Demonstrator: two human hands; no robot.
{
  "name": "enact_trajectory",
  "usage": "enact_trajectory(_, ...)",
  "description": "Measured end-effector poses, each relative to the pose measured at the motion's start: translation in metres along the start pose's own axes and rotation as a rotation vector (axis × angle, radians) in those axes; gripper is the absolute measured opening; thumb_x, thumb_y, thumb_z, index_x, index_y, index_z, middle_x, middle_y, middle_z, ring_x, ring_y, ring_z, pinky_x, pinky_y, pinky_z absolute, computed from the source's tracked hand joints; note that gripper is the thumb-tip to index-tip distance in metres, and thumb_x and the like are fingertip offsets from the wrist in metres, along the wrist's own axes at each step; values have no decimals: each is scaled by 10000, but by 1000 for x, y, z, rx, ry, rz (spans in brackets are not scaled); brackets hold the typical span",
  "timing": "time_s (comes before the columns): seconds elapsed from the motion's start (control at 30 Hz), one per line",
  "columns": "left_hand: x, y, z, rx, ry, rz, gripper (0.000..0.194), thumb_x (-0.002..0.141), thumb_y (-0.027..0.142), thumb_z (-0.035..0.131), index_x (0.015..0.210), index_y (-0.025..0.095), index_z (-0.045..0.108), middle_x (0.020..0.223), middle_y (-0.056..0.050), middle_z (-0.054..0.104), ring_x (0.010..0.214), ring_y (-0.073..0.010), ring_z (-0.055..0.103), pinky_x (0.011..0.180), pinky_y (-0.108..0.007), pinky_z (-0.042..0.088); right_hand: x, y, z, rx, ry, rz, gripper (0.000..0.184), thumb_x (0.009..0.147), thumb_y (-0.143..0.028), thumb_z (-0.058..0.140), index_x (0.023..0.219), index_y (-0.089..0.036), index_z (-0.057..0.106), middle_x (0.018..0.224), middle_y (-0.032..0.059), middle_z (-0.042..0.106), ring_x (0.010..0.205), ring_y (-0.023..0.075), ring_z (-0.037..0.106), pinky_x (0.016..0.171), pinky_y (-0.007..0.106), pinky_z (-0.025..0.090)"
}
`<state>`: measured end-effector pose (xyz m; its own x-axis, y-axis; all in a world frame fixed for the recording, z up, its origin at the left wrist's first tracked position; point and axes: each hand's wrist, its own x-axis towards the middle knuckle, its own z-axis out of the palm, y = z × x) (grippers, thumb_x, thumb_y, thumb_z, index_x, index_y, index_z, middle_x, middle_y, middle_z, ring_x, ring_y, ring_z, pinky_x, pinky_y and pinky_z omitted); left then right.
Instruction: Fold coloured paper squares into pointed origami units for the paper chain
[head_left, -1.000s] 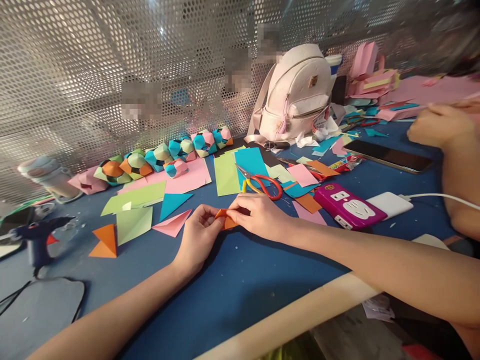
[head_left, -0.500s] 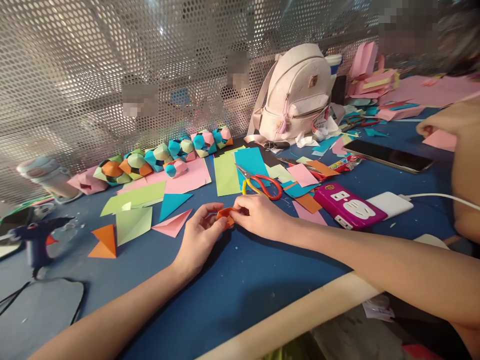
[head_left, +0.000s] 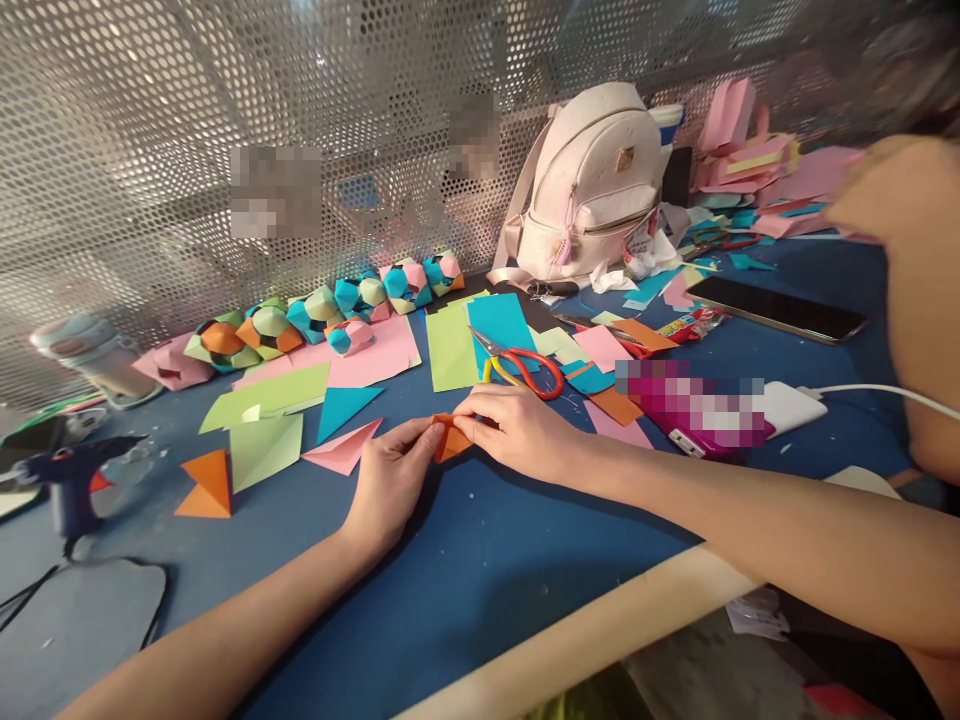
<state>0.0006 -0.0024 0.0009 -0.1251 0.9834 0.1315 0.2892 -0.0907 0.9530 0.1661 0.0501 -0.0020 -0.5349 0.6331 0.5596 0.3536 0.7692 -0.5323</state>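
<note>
Now, in the head view, both hands are closed on one small orange paper [head_left: 453, 444]: the left hand [head_left: 394, 475] pinches its left end between thumb and fingers, the right hand [head_left: 517, 430] its right end. It sits above the middle of the blue worktop [head_left: 480, 540], behind the pale near edge [head_left: 570, 635].

At the worktop's back edge stands a pale backpack [head_left: 592, 190], its visible zips drawn; its contents are hidden. A cup [head_left: 667, 122] shows partly behind it, and a bottle [head_left: 97, 355] with its top on stands toward the left end, contents hidden too.

Between bottle and backpack, a row of paper balls [head_left: 274, 328] runs along the back edge. Left of the hands lie a pink fold [head_left: 345, 448], a blue triangle [head_left: 349, 410], a green sheet [head_left: 266, 450] and an orange fold [head_left: 210, 490]. Near the left end is a glue gun [head_left: 75, 490]. Scissors [head_left: 534, 372] lie just beyond the right hand; farther right are a purple block [head_left: 652, 395], a white charger [head_left: 795, 408] and a phone [head_left: 780, 307].

Behind the back edge rises a perforated metal screen [head_left: 150, 120]. Another person's arm [head_left: 922, 330] is at the far right.
</note>
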Motion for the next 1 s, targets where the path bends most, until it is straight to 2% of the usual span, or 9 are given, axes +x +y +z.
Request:
enact_trajectory(0.1,0,0,1,-19,-25,-23,274,749,412,670,828,169,772,716,-37,709,744,-205,633,681,-290,513,0,2,2,-11,44,-13,177,881,-110,537,754,-151,653,752,49,657,705,138,597,672,249,451)
enact_trajectory(0.27,-1,2,2,-29,-21,-15,346,739,423,689,979,185,758,996,-64,745,911,-227,652,786,-309,520,-2,3,3,-53,53,-33,204,864,-98,552,679,-143,624,672,31,620,626,119,560,614,237,421)
enact_trajectory(0.37,0,0,1,-12,-13,0,327,751,438,683,943,187,763,977,-70,748,916,-226,652,802,-311,513,0,1,1,-23,42,-28,207,860,-102,539,678,-150,625,682,31,629,638,122,559,627,243,423)
enact_trajectory(0.5,2,-6,-1,-51,36,-12,318,761,445,675,913,180,760,900,-61,747,810,-194,644,733,-285,506,3,-5,-3,112,7,147,101,849,-192,580,794,-149,653,806,43,670,679,120,572,633,242,434)
enact_trajectory(0.6,3,-8,-1,-91,50,-21,322,774,436,665,939,172,748,917,-59,740,815,-184,641,729,-274,498,5,-10,-3,111,-80,312,135,819,-241,614,717,-152,607,685,3,609,605,107,510,563,237,385)
enact_trajectory(0.7,1,-6,0,-70,28,-1,297,788,408,659,940,164,735,930,-57,732,844,-179,641,752,-270,493,5,-10,0,107,-116,379,179,797,-179,611,633,-160,539,574,-38,515,543,87,440,517,229,321)
enact_trajectory(0.87,-1,0,2,-93,-49,-15,254,770,376,686,877,146,688,797,-37,721,737,-163,653,720,-278,509,6,-5,1,124,-82,372,174,807,-126,592,643,-155,539,592,-30,534,551,82,452,531,219,322)
enact_trajectory(1.0,0,-1,3,-114,-53,-47,233,739,354,716,817,144,655,742,-25,711,693,-151,661,678,-258,513,5,-4,1,58,-42,257,223,800,-135,622,615,-164,502,606,-19,533,595,98,471,563,227,338)
